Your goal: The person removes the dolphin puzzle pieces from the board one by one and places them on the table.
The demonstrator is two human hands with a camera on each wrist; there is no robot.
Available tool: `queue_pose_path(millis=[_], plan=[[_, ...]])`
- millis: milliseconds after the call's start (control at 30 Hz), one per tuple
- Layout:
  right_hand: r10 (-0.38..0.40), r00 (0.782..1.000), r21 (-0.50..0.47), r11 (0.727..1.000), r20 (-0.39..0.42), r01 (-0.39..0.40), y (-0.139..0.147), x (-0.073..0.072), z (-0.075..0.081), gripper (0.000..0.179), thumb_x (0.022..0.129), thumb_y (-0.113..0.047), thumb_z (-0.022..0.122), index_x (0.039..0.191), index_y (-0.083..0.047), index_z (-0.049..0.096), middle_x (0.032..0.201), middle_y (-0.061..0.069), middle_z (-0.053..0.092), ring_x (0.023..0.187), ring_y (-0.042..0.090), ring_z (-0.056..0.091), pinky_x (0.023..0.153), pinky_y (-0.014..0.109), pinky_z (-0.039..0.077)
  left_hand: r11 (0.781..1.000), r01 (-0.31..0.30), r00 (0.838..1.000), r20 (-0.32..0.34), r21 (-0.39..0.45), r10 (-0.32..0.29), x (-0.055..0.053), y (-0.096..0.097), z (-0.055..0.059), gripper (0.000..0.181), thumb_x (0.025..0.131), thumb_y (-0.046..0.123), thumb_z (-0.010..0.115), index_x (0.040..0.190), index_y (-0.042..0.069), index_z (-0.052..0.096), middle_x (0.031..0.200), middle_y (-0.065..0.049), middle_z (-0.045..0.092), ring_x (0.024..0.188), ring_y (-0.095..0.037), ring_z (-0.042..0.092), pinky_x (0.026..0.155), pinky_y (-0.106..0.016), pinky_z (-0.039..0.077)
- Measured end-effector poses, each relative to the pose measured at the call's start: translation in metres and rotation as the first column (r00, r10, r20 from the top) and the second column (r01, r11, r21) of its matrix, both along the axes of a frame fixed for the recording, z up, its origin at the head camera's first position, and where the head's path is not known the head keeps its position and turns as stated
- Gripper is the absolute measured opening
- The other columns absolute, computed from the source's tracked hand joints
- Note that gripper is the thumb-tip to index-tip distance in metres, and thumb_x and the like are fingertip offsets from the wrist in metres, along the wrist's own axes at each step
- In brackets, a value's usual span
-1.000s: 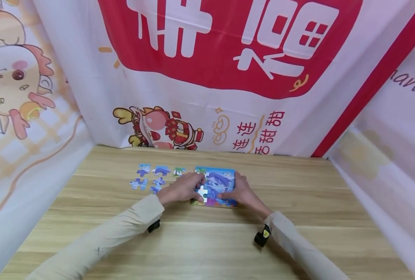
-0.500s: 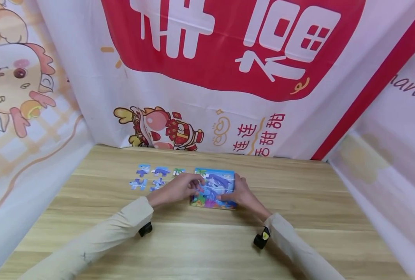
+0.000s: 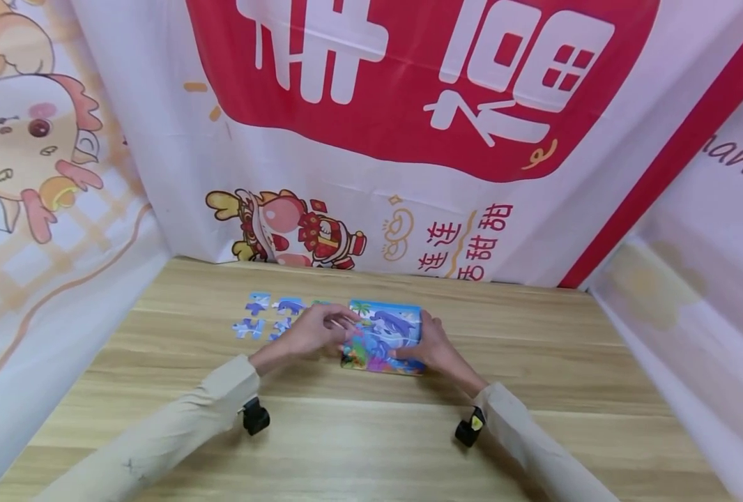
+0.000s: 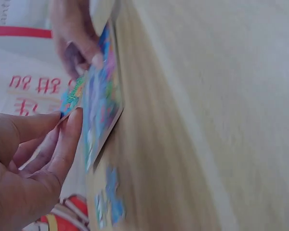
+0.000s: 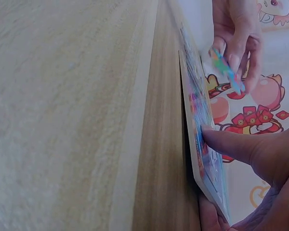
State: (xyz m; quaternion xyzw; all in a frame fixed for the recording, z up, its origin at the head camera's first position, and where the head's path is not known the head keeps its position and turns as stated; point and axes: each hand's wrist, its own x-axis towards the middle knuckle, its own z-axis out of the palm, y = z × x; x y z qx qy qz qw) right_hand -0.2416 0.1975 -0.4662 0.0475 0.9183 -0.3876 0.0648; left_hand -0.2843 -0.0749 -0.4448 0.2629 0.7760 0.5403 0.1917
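A jigsaw board [image 3: 389, 324] with a dolphin and sea picture lies on the wooden table. My right hand [image 3: 435, 346] grips its right side; the thumb [image 5: 226, 143] presses on the picture and fingers reach under the edge in the right wrist view. Between the thumb and fingers of my left hand [image 3: 313, 330] is a small, colourful jigsaw piece [image 5: 226, 70], held up off the table near the board's left edge. In the left wrist view the same piece [image 4: 73, 96] overlaps the board's far side.
Left of the board lie several loose jigsaw pieces [image 3: 257, 304], some partly hidden by the left hand. A printed curtain [image 3: 371, 153] stands at the table's back edge, with more cloth at both sides.
My left hand has drawn back left from over the board with a piece pinched. The pale jigsaw-shaped patch by its thumb no longer shows. The right hand stays put.
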Motion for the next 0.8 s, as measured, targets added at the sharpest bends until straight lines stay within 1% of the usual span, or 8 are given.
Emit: queue_pose_path(millis=[100,233,300,333,467,567,700,800], plan=[[0.002,1.0,-0.01,1.0,-0.002,-0.002,0.0,0.0,0.001,0.109,0.083,-0.03,0.091,0.163,0.0,0.023,0.146,0.028,0.043,0.128,0.039,0.049,0.115,0.06,0.042,1.0,-0.024,0.999,0.038,-0.012,0.025,-0.001,-0.015,0.007,0.033,0.098,-0.002,0.063,0.13,-0.006,0.065,0.114,-0.019,0.071,0.089,-0.024,0.072,0.081,-0.046,0.064],[-0.005,1.0,-0.014,1.0,0.004,0.005,0.0,0.001,0.002,0.108,0.083,-0.03,0.09,0.163,0.0,0.023,0.144,0.027,0.043,0.126,0.039,0.05,0.114,0.06,0.043,0.996,-0.036,0.998,0.043,-0.085,0.04,0.0,-0.036,0.014,0.028,0.096,-0.003,0.066,0.124,-0.004,0.068,0.11,-0.017,0.072,0.09,-0.022,0.07,0.077,-0.041,0.064],[-0.008,1.0,-0.012,1.0,0.006,0.008,0.001,0.001,0.002,0.109,0.084,-0.03,0.09,0.163,-0.001,0.022,0.145,0.027,0.043,0.127,0.039,0.05,0.115,0.061,0.043,0.992,-0.049,0.996,0.067,-0.119,0.057,0.003,-0.044,0.014,0.028,0.095,-0.002,0.068,0.123,-0.004,0.069,0.108,-0.016,0.072,0.09,-0.022,0.069,0.076,-0.039,0.064],[-0.01,1.0,-0.014,1.0,0.009,0.01,0.001,0.001,0.002,0.11,0.084,-0.031,0.09,0.164,-0.001,0.021,0.146,0.027,0.042,0.128,0.039,0.049,0.115,0.06,0.042,0.99,-0.053,0.995,0.076,-0.131,0.063,0.005,-0.048,0.013,0.029,0.095,-0.002,0.068,0.123,-0.004,0.069,0.107,-0.016,0.072,0.09,-0.021,0.068,0.075,-0.038,0.063],[-0.001,1.0,-0.018,1.0,0.0,0.001,0.001,0.0,0.0,0.11,0.083,-0.031,0.091,0.163,0.0,0.022,0.146,0.027,0.042,0.128,0.04,0.049,0.115,0.061,0.042,0.986,-0.073,0.984,0.151,-0.148,0.095,0.017,-0.06,0.004,0.031,0.095,-0.003,0.069,0.125,-0.008,0.065,0.107,-0.018,0.07,0.085,-0.021,0.069,0.074,-0.037,0.064],[0.006,1.0,-0.031,1.0,-0.011,-0.007,0.002,0.0,-0.002,0.109,0.083,-0.031,0.091,0.163,-0.001,0.023,0.145,0.026,0.043,0.128,0.039,0.049,0.114,0.061,0.043,0.984,-0.089,0.979,0.169,-0.155,0.116,0.024,-0.065,-0.003,0.028,0.096,-0.004,0.067,0.124,-0.009,0.065,0.106,-0.018,0.07,0.083,-0.02,0.071,0.073,-0.035,0.064],[0.008,1.0,-0.029,1.0,-0.014,-0.008,0.003,0.001,-0.003,0.11,0.083,-0.031,0.091,0.163,-0.001,0.021,0.147,0.027,0.042,0.13,0.04,0.048,0.115,0.062,0.042,0.979,-0.12,0.977,0.158,-0.165,0.146,0.026,-0.068,-0.009,0.024,0.097,-0.004,0.068,0.121,-0.008,0.066,0.103,-0.016,0.072,0.083,-0.019,0.071,0.073,-0.033,0.064],[0.006,1.0,-0.027,1.0,-0.009,-0.006,0.002,0.0,-0.003,0.112,0.083,-0.032,0.091,0.164,-0.001,0.02,0.149,0.027,0.041,0.132,0.041,0.048,0.116,0.062,0.04,0.973,-0.139,0.979,0.124,-0.185,0.164,0.027,-0.07,-0.011,0.022,0.096,-0.003,0.069,0.118,-0.007,0.067,0.099,-0.014,0.072,0.08,-0.018,0.07,0.07,-0.032,0.064]])
